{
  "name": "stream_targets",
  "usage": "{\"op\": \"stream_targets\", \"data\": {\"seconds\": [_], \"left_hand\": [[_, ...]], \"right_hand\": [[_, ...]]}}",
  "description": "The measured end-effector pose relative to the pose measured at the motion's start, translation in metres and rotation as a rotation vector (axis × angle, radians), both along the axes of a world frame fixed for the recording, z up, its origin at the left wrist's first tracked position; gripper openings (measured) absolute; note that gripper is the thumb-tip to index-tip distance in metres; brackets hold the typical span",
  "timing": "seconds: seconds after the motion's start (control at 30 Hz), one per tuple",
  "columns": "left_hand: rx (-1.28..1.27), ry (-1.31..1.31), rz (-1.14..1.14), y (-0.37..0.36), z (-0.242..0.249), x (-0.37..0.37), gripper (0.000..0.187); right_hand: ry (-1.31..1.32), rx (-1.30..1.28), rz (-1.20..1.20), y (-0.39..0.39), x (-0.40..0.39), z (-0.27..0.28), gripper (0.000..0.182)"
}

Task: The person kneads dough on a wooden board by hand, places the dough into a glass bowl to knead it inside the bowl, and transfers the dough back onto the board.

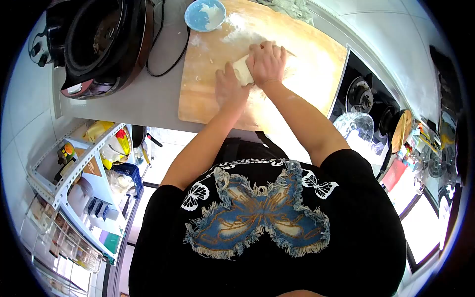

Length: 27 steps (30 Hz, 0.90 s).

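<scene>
A pale lump of dough (242, 71) lies on a floured wooden board (203, 101). My right hand (267, 62) rests on top of the dough, its fingers curled over the far side. Against the dough's left side is my left hand (230, 85), fingers bent round its edge and thumb side towards it. Both hands touch the dough. White flour is scattered on the board beyond them. At the board's far left edge stands a blue bowl (196, 20) with some white flour inside.
A black cooker (106, 44) and its cable (170, 67) are on the grey counter at left. Right of the board are a stove (354, 74) and a clear glass bowl or lid (355, 126). A shelf rack (74, 180) stands below left.
</scene>
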<state>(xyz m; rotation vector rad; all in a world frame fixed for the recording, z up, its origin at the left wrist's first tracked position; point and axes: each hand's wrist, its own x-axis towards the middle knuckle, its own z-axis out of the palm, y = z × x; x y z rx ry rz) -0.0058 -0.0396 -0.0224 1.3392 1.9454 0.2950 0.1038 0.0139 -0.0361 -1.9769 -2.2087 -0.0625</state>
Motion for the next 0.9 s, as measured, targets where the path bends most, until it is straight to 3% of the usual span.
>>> {"op": "stream_targets", "data": {"seconds": [0.23,0.33,0.37,0.4,0.43,0.5,0.57,0.6,0.67,0.77,0.8,0.9], "left_hand": [[-0.058,0.128,-0.06,0.077,-0.016,-0.006,0.074],[-0.352,-0.013,-0.302,0.117,0.048,-0.023,0.074],[-0.345,-0.015,-0.291,0.108,0.051,-0.016,0.074],[-0.231,0.189,-0.333,0.099,0.056,0.004,0.077],[-0.087,0.261,-0.313,0.081,0.052,0.025,0.082],[0.241,0.28,-0.197,0.038,0.043,0.061,0.091],[0.183,-0.221,-0.26,-0.012,0.089,0.071,0.099],[0.192,-0.225,-0.257,-0.025,0.091,0.069,0.099],[0.233,-0.138,-0.274,-0.042,0.069,0.062,0.108],[0.174,0.056,-0.196,-0.041,0.029,0.048,0.115],[-0.03,-0.093,-0.264,-0.033,0.02,0.04,0.112],[0.068,-0.145,-0.183,-0.033,-0.022,0.033,0.103]], "right_hand": [[0.011,-0.001,-0.254,0.054,-0.007,-0.03,0.025],[0.065,-0.044,-0.328,0.068,-0.001,-0.035,0.036],[0.399,-0.303,-0.32,0.074,0.006,-0.028,0.042],[0.729,-0.566,-0.299,0.084,0.014,-0.02,0.047],[1.299,-0.793,-0.315,0.102,0.032,-0.044,0.056],[1.106,-0.836,-0.352,0.086,0.037,0.025,0.057],[1.005,-0.911,-0.443,0.067,0.05,0.042,0.05],[1.009,-0.944,-0.473,0.059,0.058,0.031,0.05],[0.042,-0.459,0.209,0.004,0.066,0.055,0.039],[0.079,-0.156,0.243,-0.039,0.069,0.031,0.033],[0.076,-0.16,0.244,-0.039,0.065,0.028,0.033],[0.068,-0.08,0.197,-0.033,0.045,0.016,0.036]]}}
